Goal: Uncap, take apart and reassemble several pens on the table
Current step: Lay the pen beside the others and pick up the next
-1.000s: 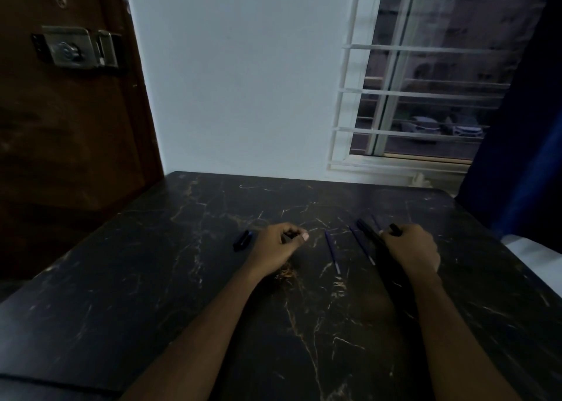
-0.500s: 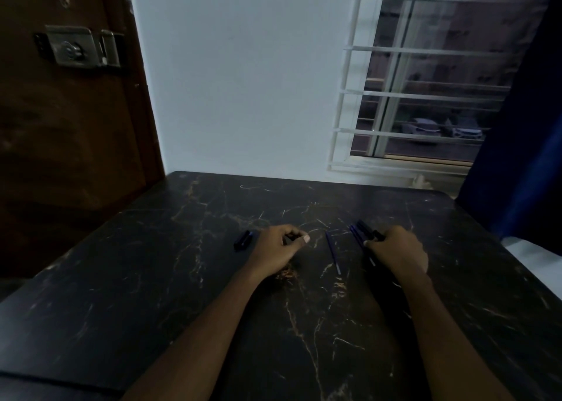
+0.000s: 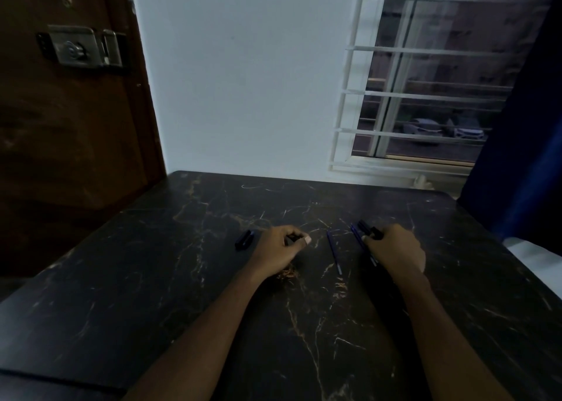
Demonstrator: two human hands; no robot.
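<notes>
Since a second ago the right hand has slid a little leftward; the left hand has stayed put. Right fingers curl over a dark pen barrel, its far end poking out, with a blue refill just beside it. Left fingers and thumb pinch a small dark piece. Another blue refill lies loose between the hands, and a black cap sits left of the left hand. All lie mid-table, well apart from every edge
</notes>
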